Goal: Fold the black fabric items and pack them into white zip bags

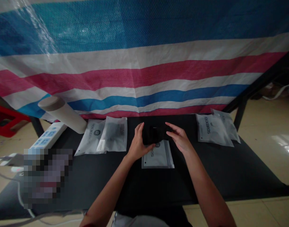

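Note:
A black item (156, 134), too dark against the black table to make out its kind, is between my two hands. My left hand (137, 145) grips its left side, fingers along the far edge and thumb across the near edge. On the right, my right hand (180, 138) has its fingertips at the item's edge, the fingers slightly parted. Just below the item lies a frosted zip bag (158, 159) with dark print, partly covered by the item and my left thumb.
Frosted printed bags (114, 134) lie to the left, and more frosted bags (212, 130) to the right. A white bottle (64, 115) leans beside a power strip (48, 135) at the left. A blurred-out object (48, 176) and cables are at the near left. A striped sheet (144, 75) hangs behind the black table (224, 170).

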A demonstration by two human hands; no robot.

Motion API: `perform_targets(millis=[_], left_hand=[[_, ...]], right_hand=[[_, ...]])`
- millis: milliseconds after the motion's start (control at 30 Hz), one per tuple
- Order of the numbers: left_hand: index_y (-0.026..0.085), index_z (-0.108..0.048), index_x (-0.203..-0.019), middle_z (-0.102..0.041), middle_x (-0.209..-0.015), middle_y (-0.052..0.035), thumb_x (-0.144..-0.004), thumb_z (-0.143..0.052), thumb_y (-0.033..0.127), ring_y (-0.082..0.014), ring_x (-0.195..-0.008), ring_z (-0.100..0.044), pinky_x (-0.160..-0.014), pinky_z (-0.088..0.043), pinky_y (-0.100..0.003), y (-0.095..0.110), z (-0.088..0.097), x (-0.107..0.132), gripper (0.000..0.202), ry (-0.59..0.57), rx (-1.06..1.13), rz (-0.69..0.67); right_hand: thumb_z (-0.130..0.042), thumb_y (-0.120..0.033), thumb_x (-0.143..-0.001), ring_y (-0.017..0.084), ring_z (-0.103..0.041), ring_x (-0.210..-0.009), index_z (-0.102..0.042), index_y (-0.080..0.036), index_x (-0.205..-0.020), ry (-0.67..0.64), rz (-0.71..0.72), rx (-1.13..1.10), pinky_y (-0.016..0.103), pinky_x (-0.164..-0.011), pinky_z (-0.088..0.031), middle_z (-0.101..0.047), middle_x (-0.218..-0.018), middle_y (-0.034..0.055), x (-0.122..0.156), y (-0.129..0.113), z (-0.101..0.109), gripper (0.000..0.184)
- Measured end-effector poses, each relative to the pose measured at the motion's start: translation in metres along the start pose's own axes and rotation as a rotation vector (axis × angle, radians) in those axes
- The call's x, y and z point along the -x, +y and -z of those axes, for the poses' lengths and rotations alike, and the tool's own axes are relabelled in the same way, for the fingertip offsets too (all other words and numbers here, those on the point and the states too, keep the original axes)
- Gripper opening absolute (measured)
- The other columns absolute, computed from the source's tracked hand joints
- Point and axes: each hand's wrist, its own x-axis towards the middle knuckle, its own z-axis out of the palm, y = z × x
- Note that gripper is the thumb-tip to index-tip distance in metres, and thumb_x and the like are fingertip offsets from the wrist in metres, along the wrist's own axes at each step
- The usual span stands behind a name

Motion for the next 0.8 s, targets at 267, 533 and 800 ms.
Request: perform_targets(millis=[267,533,800], left_hand=[[0.019,-0.042,-0.118,-0.048,-0.117,-0.0078,-0.072,-0.06,0.017,-0.0197,-0.099,-0.057,-0.087,-0.052,-0.036,-0.02,0.02,-0.005,0.049,0.389,-0.08,0.142],[0.019,-0.054,-0.121,-0.048,-0.126,-0.011,-0.073,-0.056,0.015,-0.0263,-0.103,-0.061,-0.092,-0.052,-0.041,-0.023,0.022,-0.004,0.049,-0.092,-0.324,0.298],[0.015,-0.024,-0.151,-0.058,-0.125,-0.0145,-0.068,-0.063,0.017,-0.0334,-0.114,-0.053,-0.096,-0.047,-0.049,-0.025,0.017,-0.004,0.092,-0.07,-0.356,0.233]], right_hand=[[-0.08,-0.025,-0.06,0.017,-0.064,-0.081,-0.073,-0.024,-0.097,0.237,0.068,-0.042,0.027,-0.068,-0.049,-0.071,-0.084,-0.0015,-0.012,-0.006,0.027,0.038],[-0.082,-0.025,-0.054,0.017,-0.067,-0.076,-0.066,-0.025,-0.082,0.243,-0.077,-0.071,0.025,-0.061,-0.051,-0.073,-0.085,-0.0011,-0.02,0.006,0.036,0.033],[-0.07,-0.037,-0.067,0.025,-0.053,-0.126,-0.058,-0.031,-0.117,0.118,0.175,-0.024,0.044,-0.104,-0.045,-0.062,-0.129,0.0058,-0.024,0.011,0.034,0.053]])
